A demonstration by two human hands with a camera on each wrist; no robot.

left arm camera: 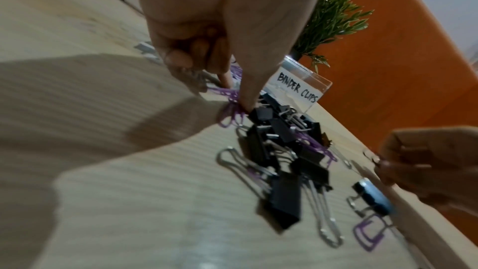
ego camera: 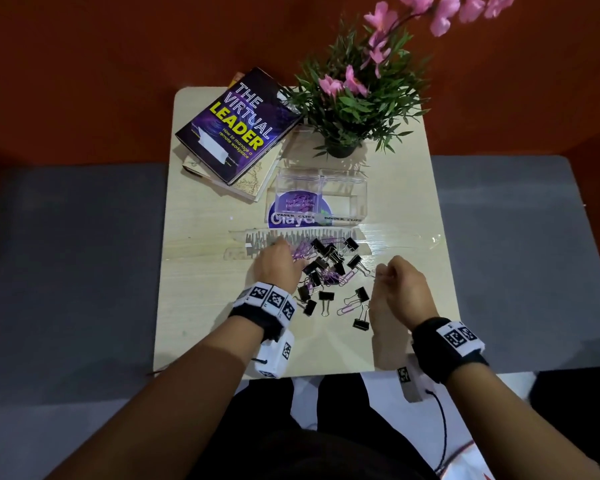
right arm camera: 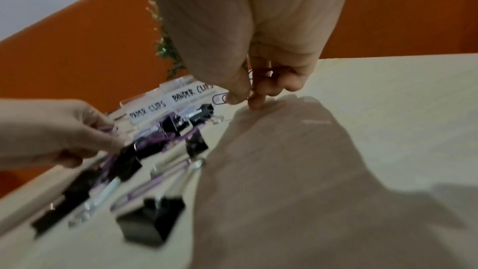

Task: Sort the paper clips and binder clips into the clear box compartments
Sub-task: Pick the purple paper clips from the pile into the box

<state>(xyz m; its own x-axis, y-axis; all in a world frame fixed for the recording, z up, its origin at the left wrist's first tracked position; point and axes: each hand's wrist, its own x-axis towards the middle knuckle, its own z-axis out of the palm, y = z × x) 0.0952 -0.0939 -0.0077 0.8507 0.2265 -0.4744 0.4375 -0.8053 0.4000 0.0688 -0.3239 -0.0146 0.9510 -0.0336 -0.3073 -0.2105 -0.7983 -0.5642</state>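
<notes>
A clear box (ego camera: 357, 188) stands mid-table, labelled PAPER CLIPS on the left and BINDER CLIPS on the right. A few purple clips lie in its left compartment (ego camera: 300, 199); the right one looks bare. In front of it lies a mixed pile of black binder clips (ego camera: 329, 254) and purple paper clips (ego camera: 331, 277). My left hand (ego camera: 290, 256) is at the pile's left edge, where its thumb and fingertips pinch purple paper clips (left arm camera: 230, 97). At the pile's right edge, my right hand (ego camera: 381, 271) has its fingers curled, pinching a thin wire clip (right arm camera: 249, 75) just above the table.
A clear flat plastic piece (ego camera: 257, 242) lies between the box and the pile. Two stacked books (ego camera: 236, 129) sit at the back left and a potted plant (ego camera: 343, 109) at the back right. Stray binder clips (ego camera: 361, 322) lie nearer me. Table edges are close on both sides.
</notes>
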